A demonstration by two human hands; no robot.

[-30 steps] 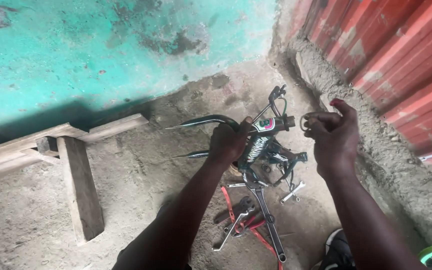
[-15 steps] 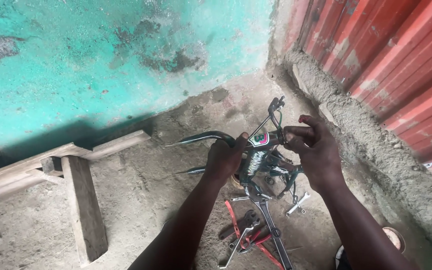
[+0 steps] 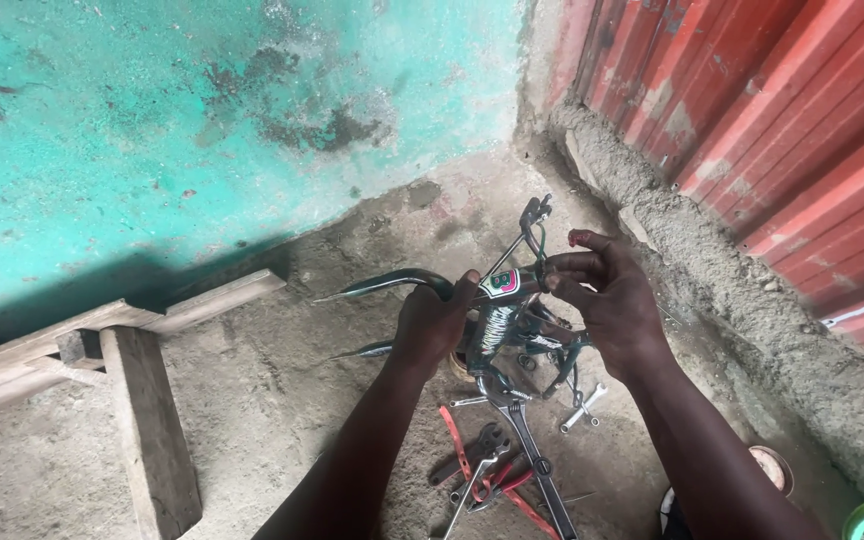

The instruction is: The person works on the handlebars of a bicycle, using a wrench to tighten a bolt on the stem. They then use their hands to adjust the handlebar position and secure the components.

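Fingers: left hand point(image 3: 434, 325) wrapped tight round bike frame point(image 3: 497, 320); right hand point(image 3: 607, 300) half-curled, fingertips pinching at frame top.
Ground: pliers point(image 3: 472, 465), wrench point(image 3: 532, 455) below.
Left: bench point(image 3: 142, 420).

A small bicycle frame point(image 3: 500, 322) stands near the centre of the frame, slightly right, above the sandy floor. Its head tube is black with white markings and carries a green and pink badge at the top. A dark curved fork blade point(image 3: 384, 285) sweeps out to the left, with a second one lower down. Thin cables and what may be a brake lever rise at its upper end.
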